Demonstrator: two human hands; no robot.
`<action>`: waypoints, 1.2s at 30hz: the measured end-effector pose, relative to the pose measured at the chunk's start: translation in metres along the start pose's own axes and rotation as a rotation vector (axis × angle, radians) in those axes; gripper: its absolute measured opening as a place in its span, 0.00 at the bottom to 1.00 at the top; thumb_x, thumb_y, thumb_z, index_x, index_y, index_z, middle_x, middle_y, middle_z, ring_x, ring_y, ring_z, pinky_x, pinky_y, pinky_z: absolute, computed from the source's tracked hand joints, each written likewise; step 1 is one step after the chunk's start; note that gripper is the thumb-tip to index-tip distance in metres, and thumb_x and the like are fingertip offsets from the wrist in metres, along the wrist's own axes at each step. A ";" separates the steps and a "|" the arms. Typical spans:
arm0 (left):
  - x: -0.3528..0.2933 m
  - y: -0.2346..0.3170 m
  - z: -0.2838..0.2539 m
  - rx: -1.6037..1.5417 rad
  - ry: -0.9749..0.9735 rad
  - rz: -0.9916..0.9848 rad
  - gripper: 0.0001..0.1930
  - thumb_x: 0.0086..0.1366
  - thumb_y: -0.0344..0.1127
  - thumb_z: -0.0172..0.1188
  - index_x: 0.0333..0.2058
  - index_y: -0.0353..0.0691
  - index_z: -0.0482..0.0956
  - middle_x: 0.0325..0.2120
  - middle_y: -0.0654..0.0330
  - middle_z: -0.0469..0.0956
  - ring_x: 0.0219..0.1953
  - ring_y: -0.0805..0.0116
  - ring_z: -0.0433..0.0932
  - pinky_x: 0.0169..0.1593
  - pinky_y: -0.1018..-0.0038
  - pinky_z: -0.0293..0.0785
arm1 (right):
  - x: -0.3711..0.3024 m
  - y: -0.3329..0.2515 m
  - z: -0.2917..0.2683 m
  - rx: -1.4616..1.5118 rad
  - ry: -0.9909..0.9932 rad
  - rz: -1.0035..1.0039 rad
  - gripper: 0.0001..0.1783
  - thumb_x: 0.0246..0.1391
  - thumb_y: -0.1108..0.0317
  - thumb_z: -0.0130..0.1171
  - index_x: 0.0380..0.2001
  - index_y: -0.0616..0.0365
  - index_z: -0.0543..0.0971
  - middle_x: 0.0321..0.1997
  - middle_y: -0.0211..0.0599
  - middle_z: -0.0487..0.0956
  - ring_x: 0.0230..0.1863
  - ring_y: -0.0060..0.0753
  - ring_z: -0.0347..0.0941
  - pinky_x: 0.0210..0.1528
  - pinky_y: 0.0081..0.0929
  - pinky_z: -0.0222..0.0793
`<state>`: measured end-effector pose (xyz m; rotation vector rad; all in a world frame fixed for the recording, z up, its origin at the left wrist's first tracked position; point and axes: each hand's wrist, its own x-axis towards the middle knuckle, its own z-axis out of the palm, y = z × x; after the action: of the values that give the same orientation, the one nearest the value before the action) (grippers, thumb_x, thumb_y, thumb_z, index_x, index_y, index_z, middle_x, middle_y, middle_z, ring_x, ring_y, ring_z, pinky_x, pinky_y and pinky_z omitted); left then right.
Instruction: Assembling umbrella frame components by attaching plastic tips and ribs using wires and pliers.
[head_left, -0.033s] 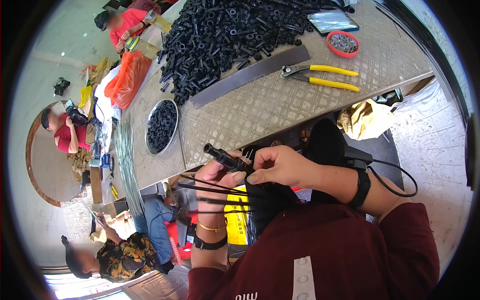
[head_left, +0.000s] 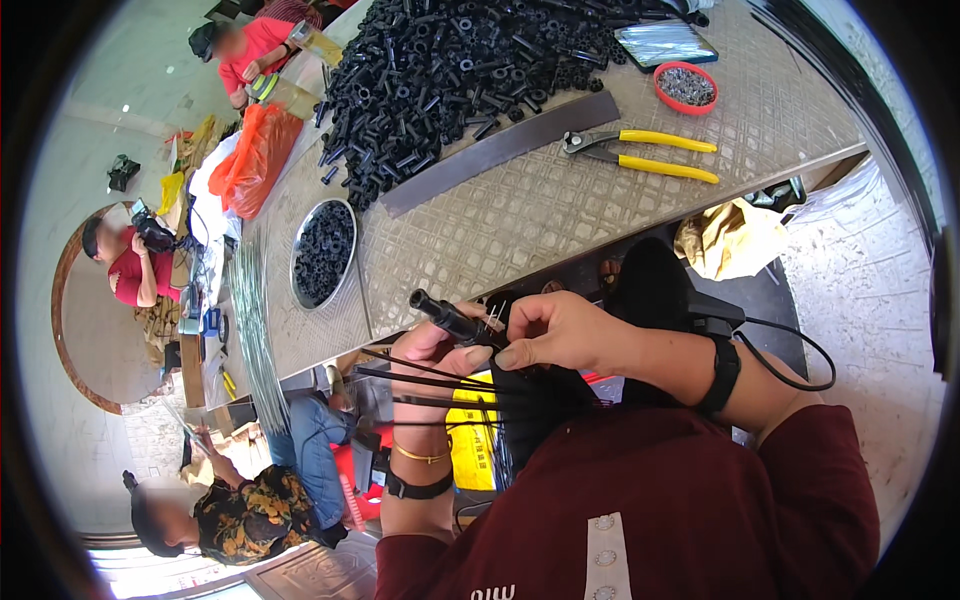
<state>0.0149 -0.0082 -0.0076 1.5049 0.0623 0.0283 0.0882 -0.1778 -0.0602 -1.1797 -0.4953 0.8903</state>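
Evidently the hands (head_left: pixel 428 346) (head_left: pixel 560 332) pinch, left gripping a black tube (head_left: pixel 446 316), right's hold unclear; yellow packaging (head_left: pixel 471 440) shows print.

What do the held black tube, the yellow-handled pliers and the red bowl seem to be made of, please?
Black tube: probably satin plastic, given its soft highlights.
Pliers: likely steel, from grey metallic head; smooth yellow handle covers, perhaps plastic or rubber.
Red bowl: apparently plastic, smooth and evenly coloured.

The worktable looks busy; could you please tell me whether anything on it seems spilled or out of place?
Perhaps slightly: the black tubular parts lie in a loose heap straight on the worktable, with a small stray piece at the heap's left edge. It looks untidy because other small black parts sit gathered in a metal dish.
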 end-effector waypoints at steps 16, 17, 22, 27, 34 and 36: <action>-0.011 -0.040 0.002 -0.699 0.064 -0.114 0.22 0.61 0.43 0.51 0.49 0.34 0.66 0.40 0.53 0.73 0.46 0.60 0.72 0.53 0.67 0.66 | 0.016 0.021 0.014 -0.149 0.186 0.057 0.24 0.36 0.53 0.72 0.21 0.59 0.71 0.25 0.30 0.73 0.28 0.21 0.67 0.31 0.20 0.65; -0.015 -0.043 -0.002 -0.593 0.064 -0.128 0.20 0.60 0.33 0.54 0.50 0.36 0.64 0.40 0.57 0.72 0.46 0.65 0.71 0.52 0.72 0.67 | 0.016 0.022 0.017 -0.165 0.194 0.031 0.23 0.37 0.54 0.71 0.21 0.60 0.71 0.24 0.31 0.74 0.27 0.21 0.67 0.31 0.21 0.65; -0.023 -0.039 0.014 -0.062 0.261 -0.102 0.16 0.57 0.21 0.57 0.42 0.41 0.63 0.31 0.68 0.66 0.34 0.82 0.65 0.40 0.84 0.64 | 0.018 0.033 0.027 -0.279 0.176 0.026 0.18 0.41 0.61 0.69 0.25 0.59 0.71 0.23 0.28 0.71 0.26 0.16 0.66 0.27 0.19 0.63; -0.021 -0.034 0.001 -0.019 0.272 -0.090 0.13 0.59 0.24 0.57 0.40 0.41 0.65 0.31 0.68 0.67 0.34 0.82 0.65 0.38 0.85 0.63 | 0.006 0.040 0.030 -0.288 0.207 -0.324 0.11 0.47 0.66 0.62 0.26 0.62 0.73 0.22 0.35 0.72 0.25 0.25 0.67 0.30 0.24 0.64; -0.019 -0.023 0.000 0.071 0.164 -0.124 0.13 0.56 0.24 0.60 0.37 0.40 0.66 0.32 0.65 0.69 0.35 0.77 0.68 0.40 0.81 0.65 | 0.002 0.048 0.025 -0.106 0.120 -0.147 0.09 0.50 0.68 0.59 0.28 0.62 0.74 0.23 0.32 0.73 0.27 0.20 0.66 0.31 0.21 0.64; -0.019 -0.023 0.000 0.088 0.159 -0.108 0.13 0.55 0.24 0.61 0.36 0.40 0.67 0.31 0.65 0.69 0.34 0.78 0.68 0.39 0.82 0.64 | 0.005 0.047 0.022 -0.095 0.068 -0.141 0.08 0.51 0.68 0.59 0.28 0.62 0.74 0.23 0.28 0.73 0.25 0.15 0.65 0.29 0.18 0.62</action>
<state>-0.0045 -0.0108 -0.0297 1.5833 0.2756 0.0583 0.0588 -0.1559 -0.0971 -1.2414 -0.5636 0.7103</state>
